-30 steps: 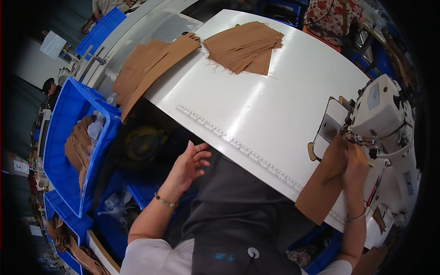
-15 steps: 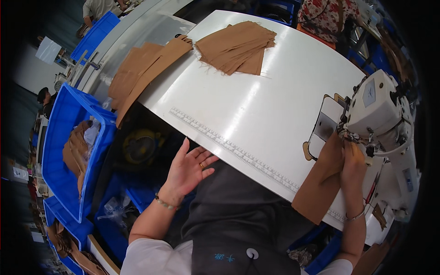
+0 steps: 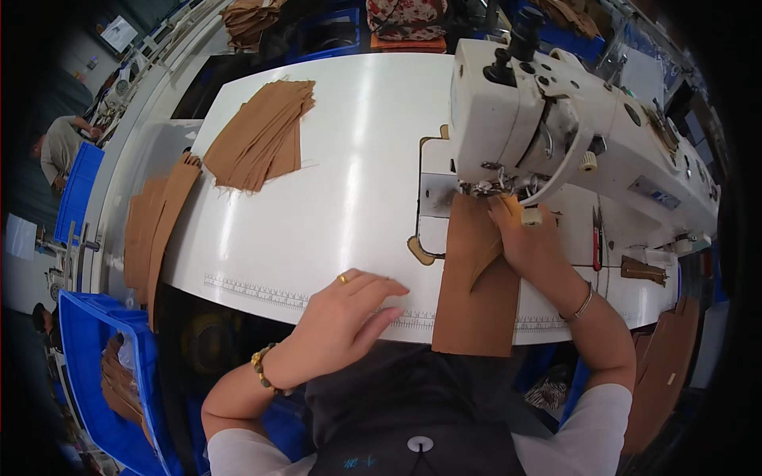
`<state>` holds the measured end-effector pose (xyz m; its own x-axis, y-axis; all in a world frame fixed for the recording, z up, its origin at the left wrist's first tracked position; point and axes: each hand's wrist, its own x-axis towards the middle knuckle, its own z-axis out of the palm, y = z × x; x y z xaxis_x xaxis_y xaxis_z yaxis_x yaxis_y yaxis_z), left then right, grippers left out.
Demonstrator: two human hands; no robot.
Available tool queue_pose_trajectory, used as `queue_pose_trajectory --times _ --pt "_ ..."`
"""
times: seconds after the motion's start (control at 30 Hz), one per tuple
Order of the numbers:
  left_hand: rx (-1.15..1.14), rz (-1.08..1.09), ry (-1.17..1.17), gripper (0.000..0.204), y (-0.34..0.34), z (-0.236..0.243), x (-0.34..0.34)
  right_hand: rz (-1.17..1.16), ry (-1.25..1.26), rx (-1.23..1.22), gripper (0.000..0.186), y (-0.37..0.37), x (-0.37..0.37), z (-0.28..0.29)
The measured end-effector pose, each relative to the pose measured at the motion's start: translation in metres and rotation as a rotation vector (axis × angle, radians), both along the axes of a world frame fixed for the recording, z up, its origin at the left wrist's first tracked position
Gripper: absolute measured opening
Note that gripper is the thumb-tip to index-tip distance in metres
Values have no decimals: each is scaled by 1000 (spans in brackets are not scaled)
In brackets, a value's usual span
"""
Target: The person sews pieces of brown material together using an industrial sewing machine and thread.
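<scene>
Brown cloth (image 3: 479, 309) reaches in under the machine (image 3: 508, 103), its near end just past the edge of the table (image 3: 357, 174). I have the right hand (image 3: 528, 238) on it, close to the machine — pinching or only pressing, I cannot tell. Left of the machine, my left hand (image 3: 341, 313) has fingers loosely curled and free — farther left lies a stack (image 3: 262, 135).

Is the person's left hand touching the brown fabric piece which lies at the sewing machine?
Apart. The head view shows a strip of white tabletop between the fingertips of the left hand and the brown fabric piece.
</scene>
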<state>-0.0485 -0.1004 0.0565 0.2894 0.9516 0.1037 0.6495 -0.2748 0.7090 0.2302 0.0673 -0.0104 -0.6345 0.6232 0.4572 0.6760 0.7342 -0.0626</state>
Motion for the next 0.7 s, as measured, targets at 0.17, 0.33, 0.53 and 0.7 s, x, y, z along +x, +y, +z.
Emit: queue_pose_trajectory --times 0.17,0.33,0.53,0.7 --pt "-184 87 -192 41 79 -16 32 -21 186 -213 15 0 -2 -4" --pt "-618 -48 -386 39 118 -14 33 93 41 106 19 -1 1 1" --pt "-312 -51 -157 27 107 -15 40 249 -5 94 32 -6 3 6" --pt "276 -183 420 42 92 -26 45 280 -44 77 37 -8 4 5"
